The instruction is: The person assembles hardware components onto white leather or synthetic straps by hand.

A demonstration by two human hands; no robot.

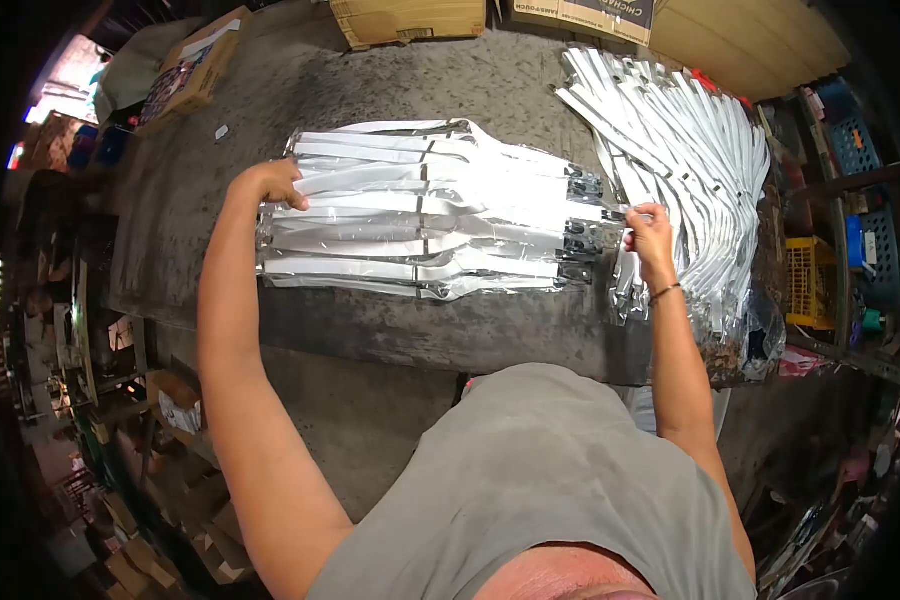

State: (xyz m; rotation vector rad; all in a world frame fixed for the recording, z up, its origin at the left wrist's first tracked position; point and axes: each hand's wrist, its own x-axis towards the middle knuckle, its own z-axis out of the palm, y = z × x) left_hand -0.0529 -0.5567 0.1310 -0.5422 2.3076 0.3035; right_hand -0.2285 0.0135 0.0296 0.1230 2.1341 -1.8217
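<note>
White flat straps (370, 222) with black fittings lie side by side across the table in clear plastic bags. Dark plastic buckles or clips (578, 243) gather at their right ends. My left hand (270, 184) is at the left end of the row, thumb and fingers closed around the end of one bagged strap (355, 181). At the other end, my right hand (650, 238) pinches the clear bag tip just past the dark clips. Its fingertips hide the exact edge of the plastic. A larger heap of bagged white straps (705, 180) fans out beyond my right hand.
The dark worn table (450, 335) has its front edge close to my body. Cardboard boxes (408, 22) stand along the back, and another box (192, 70) is at the far left. Right of the table are shelves with a yellow crate (810, 283) and a blue basket (855, 145).
</note>
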